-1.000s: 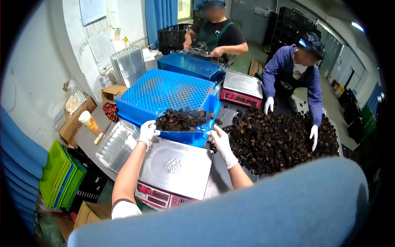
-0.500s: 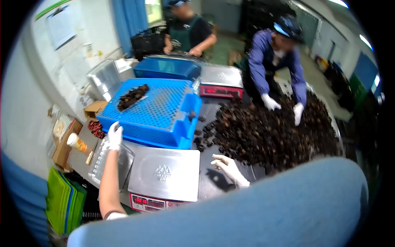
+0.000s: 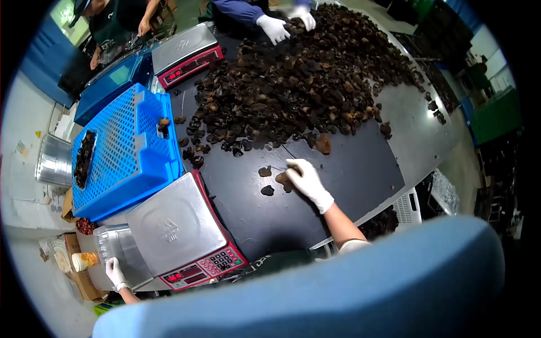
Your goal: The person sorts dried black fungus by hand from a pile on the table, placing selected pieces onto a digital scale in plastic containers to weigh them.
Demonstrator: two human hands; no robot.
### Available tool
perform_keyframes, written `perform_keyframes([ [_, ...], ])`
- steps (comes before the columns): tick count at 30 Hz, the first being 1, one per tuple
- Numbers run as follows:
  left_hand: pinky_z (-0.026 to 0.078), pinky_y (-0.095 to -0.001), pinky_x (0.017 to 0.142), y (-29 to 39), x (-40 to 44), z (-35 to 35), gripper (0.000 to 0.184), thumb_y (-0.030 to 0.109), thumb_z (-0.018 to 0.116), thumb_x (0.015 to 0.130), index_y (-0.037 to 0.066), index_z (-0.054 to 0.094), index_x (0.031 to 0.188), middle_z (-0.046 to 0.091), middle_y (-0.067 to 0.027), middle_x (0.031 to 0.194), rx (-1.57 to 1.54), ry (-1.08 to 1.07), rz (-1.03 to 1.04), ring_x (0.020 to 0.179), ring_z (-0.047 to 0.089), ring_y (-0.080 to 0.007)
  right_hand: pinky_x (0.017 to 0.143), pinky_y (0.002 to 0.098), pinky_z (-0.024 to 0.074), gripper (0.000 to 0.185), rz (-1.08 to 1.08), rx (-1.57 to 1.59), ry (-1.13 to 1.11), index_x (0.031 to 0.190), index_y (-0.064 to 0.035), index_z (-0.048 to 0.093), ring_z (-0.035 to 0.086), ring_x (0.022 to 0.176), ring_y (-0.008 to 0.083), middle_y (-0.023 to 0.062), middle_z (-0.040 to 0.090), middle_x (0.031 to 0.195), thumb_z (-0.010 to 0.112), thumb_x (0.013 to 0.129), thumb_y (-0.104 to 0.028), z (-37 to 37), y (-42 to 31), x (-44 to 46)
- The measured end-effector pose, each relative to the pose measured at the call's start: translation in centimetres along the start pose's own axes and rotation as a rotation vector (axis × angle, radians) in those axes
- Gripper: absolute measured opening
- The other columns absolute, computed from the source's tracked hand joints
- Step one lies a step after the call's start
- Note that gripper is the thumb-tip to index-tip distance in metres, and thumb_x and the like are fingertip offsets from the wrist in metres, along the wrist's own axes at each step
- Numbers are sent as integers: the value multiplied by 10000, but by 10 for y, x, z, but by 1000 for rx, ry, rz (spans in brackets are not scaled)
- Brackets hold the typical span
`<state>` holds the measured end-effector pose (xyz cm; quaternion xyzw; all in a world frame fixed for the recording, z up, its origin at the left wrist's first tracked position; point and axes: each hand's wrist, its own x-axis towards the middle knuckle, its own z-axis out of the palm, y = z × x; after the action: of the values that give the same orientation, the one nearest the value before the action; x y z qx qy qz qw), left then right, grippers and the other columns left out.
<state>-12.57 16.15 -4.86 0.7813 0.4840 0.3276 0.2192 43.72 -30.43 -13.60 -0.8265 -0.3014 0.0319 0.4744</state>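
Note:
My right hand (image 3: 307,181), in a white glove, is low over the black mat with its fingers stretched apart. Its fingertips touch or nearly touch a brown, mushroom-like piece (image 3: 283,181). Two darker pieces lie beside that one, including a small black one (image 3: 267,191). At the lower left, my gloved left hand (image 3: 115,274) has its fingers drawn together at the near edge of some clear plastic trays (image 3: 118,245); the exact hold is small and hard to see. A steel-topped scale (image 3: 174,225) with a lit red display stands between my hands.
A large heap of dark mushroom-like pieces (image 3: 293,84) covers the far table. An upturned blue crate (image 3: 121,152) carries a filled clear tray (image 3: 84,159). Behind it are a second scale (image 3: 185,49) and a blue bin (image 3: 107,87). A co-worker's gloved hands (image 3: 273,28) are at the heap.
My view has swung right and down. My right hand has moved from beside the scale to loose pieces on the mat. My left hand has shifted to the trays' near edge.

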Motion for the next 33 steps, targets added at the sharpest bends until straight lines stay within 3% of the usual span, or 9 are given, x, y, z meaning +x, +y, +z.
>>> perform_keyframes([
  [6, 321, -221, 575, -73, 29, -16, 51, 46, 654, 874, 65, 639, 829, 536, 41, 722, -188, -39, -412, 628, 409, -67, 972, 453, 362, 787, -355, -428, -257, 1419, -123, 455, 452, 1164, 339, 147, 483, 1335, 715, 757, -462, 41, -34, -13],
  [12, 387, -321, 663, 57, -7, 24, 69, -3, 635, 841, 43, 633, 893, 565, -54, 806, 433, 380, 229, 730, 490, -194, 662, 310, 462, 242, -353, -294, -88, 1031, -86, 677, 577, 757, 168, 42, 652, 952, 636, 905, -288, 61, -10, 20],
  [14, 409, -355, 693, 122, -29, 48, 101, -19, 628, 830, 36, 631, 915, 575, -85, 834, 395, 334, 527, 763, 517, -236, 589, 294, 450, 227, 381, 640, -195, 987, -74, 665, 552, 682, 131, 3, 625, 863, 587, 955, -284, 51, -34, 33],
  [19, 447, -416, 730, 184, -105, 120, 229, -52, 637, 755, 33, 632, 967, 586, -131, 834, 179, -72, 777, 808, 568, -313, 590, 281, 452, 270, 981, 1836, -490, 1039, -60, 637, 530, 711, 150, 50, 573, 844, 536, 975, -303, 65, -69, 43],
  [22, 443, -402, 719, 206, -137, 140, 287, -44, 686, 708, 66, 644, 969, 570, -110, 835, 111, -271, 764, 796, 559, -295, 611, 254, 437, 229, 704, 1549, -643, 1008, -85, 670, 543, 712, 113, -5, 599, 833, 586, 949, -289, 69, -140, 36],
  [25, 454, -416, 754, 210, -153, 150, 277, -17, 717, 706, 52, 651, 966, 565, -115, 867, 118, -277, 751, 838, 564, -304, 687, 275, 477, 203, -120, 1036, -525, 919, -51, 673, 577, 749, 111, 20, 643, 846, 625, 922, -248, 103, -189, 20],
  [26, 457, -423, 761, 214, -155, 150, 270, -15, 716, 712, 44, 652, 967, 566, -120, 872, 129, -293, 745, 842, 566, -310, 701, 290, 486, 196, 153, 1057, -755, 908, -34, 673, 594, 767, 139, 45, 641, 846, 666, 886, -229, 97, -212, 10],
  [28, 458, -429, 764, 221, -156, 147, 259, -16, 712, 721, 37, 652, 967, 567, -127, 874, 170, -281, 779, 844, 567, -314, 731, 366, 492, 135, -499, 694, -499, 828, -61, 650, 610, 789, 267, 95, 614, 815, 653, 837, -196, 125, -221, -4],
  [33, 459, -440, 780, 215, -155, 150, 240, 2, 710, 751, 23, 658, 984, 573, -146, 899, 141, -210, 796, 871, 565, -324, 956, 460, 380, 314, -664, 334, -705, 1013, -98, 674, 495, 1080, 313, 129, 559, 1115, 651, 773, -299, 133, -204, -21],
])
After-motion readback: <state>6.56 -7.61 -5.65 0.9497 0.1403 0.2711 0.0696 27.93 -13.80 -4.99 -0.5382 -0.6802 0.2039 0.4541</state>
